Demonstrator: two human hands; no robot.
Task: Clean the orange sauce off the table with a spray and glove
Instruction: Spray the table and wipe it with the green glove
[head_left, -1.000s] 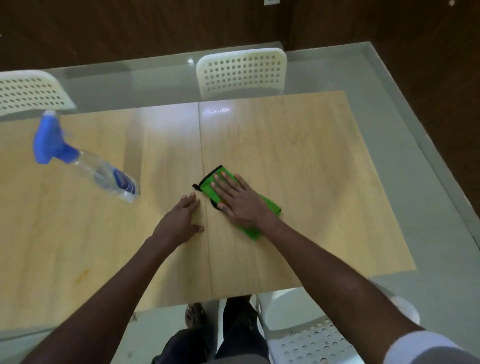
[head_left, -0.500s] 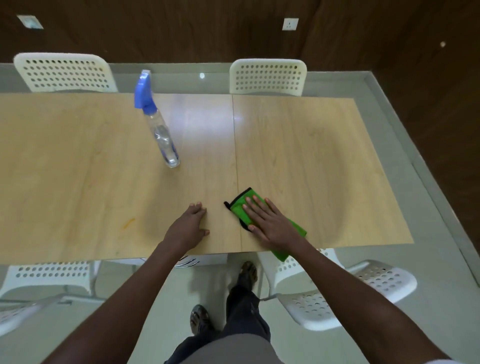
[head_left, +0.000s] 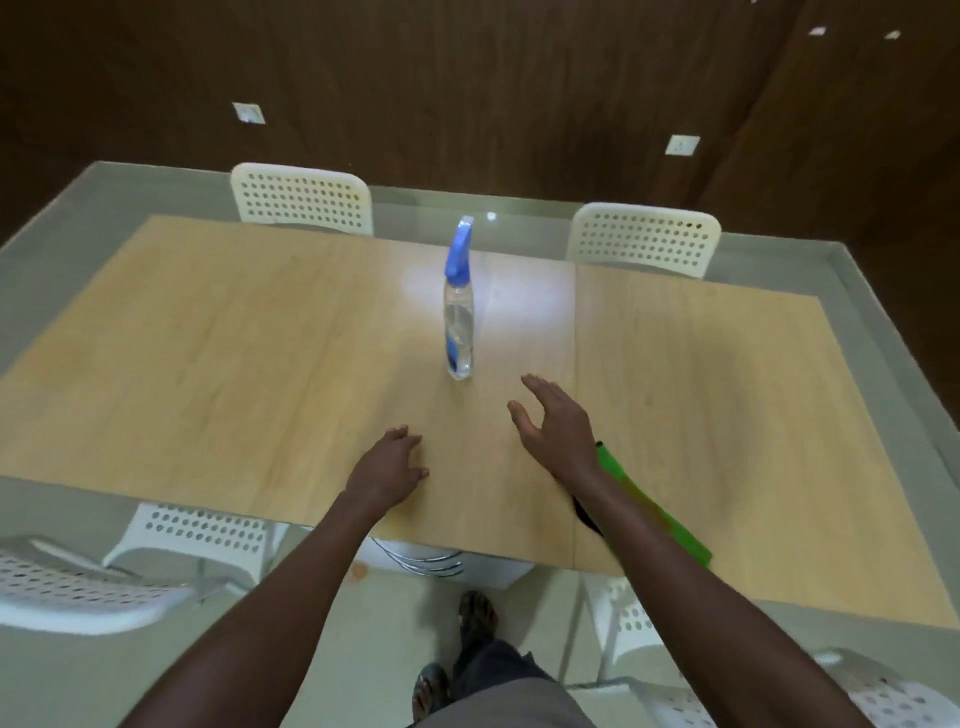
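A clear spray bottle (head_left: 459, 322) with a blue trigger head stands upright near the middle of the wooden table (head_left: 234, 364). My right hand (head_left: 556, 423) hovers open just right of and below the bottle, fingers spread, not touching it. The green glove (head_left: 657, 512) lies flat on the table under my right forearm, partly hidden by it. My left hand (head_left: 389, 465) rests on the table with loosely curled fingers, holding nothing. A faint orange smear (head_left: 270, 470) shows left of my left hand, blurred.
Two white perforated chairs (head_left: 301, 200) (head_left: 644, 239) stand at the table's far side. More white chairs (head_left: 78, 587) (head_left: 883, 696) sit on my side, left and right. My feet (head_left: 478, 613) are on the grey floor below the table's near edge.
My right hand lifted off the green glove and moved forward toward the spray bottle. The view swung left and up. My left hand stayed on the table.
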